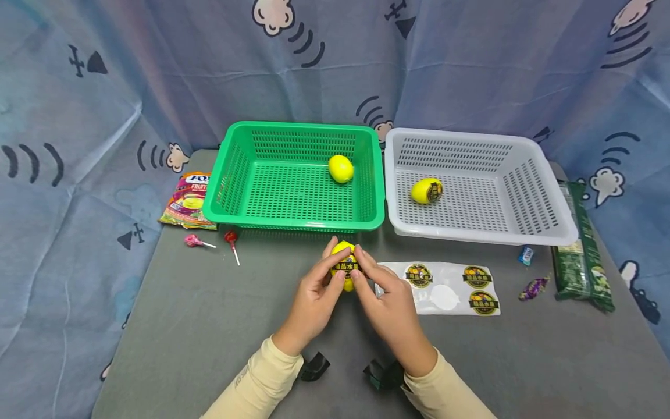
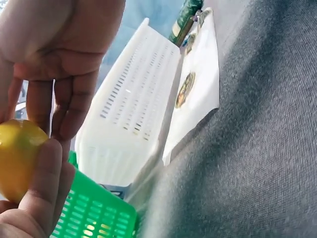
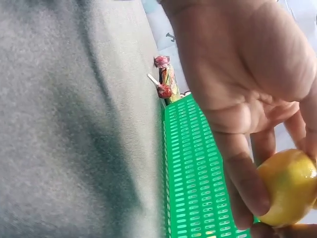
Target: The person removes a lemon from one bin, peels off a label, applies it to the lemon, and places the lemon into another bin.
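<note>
The left hand and right hand pinch a lemon, its dark label between their fingers. Sticking that label on seems the current step; the next move likely calls for smoothing it, then lifting toward the white basket, ahead-right of the fingers.

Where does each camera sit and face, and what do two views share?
Head: worn on the head, facing forward and down at green basket, white basket and lemon; left hand, right hand, sleeves show.
Left wrist: worn there, facing the lemon, white basket and sticker sheet; both hands show partly.
Right wrist: worn there, facing the lemon, green basket and red lollipop; both hands show partly.
Both wrist views share the lemon, green basket and hands.
</note>
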`<control>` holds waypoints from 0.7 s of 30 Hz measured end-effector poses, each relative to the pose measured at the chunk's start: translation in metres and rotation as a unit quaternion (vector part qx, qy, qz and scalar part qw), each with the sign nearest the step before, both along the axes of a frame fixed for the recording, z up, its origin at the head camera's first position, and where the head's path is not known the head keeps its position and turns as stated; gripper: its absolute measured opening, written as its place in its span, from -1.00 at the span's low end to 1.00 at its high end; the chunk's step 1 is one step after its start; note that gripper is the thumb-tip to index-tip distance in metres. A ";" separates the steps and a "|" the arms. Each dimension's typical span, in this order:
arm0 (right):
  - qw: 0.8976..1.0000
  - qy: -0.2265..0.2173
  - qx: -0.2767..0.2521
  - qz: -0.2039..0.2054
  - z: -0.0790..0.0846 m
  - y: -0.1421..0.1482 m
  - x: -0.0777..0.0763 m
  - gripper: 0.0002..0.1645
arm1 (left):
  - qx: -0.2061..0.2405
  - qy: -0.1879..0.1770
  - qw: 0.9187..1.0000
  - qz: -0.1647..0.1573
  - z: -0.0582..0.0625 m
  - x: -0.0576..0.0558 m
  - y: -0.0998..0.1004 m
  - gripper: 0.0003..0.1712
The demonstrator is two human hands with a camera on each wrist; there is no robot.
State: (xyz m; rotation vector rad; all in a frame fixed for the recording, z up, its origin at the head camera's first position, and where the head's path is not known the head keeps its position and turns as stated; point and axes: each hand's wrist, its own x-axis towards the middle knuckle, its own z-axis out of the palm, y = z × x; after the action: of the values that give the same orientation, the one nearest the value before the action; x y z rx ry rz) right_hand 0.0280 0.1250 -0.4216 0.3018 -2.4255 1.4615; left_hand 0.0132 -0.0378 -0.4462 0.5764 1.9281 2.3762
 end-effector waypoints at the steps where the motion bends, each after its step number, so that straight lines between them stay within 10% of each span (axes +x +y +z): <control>1: 1.000 -0.003 0.004 0.000 0.001 0.000 0.000 -0.46 | 0.003 0.003 1.000 -0.002 0.000 0.000 0.000 -0.50; 21: 0.990 -0.102 -0.100 -0.018 0.004 0.008 -0.005 -0.42 | 0.042 -0.027 0.999 0.021 -0.009 -0.005 0.001 -0.44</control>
State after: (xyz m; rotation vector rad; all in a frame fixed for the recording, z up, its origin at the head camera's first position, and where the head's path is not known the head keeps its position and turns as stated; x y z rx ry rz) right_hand 0.0228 0.1332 -0.4173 0.0667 -2.3949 1.7808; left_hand 0.0086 -0.0369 -0.4553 0.4751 1.8452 2.4815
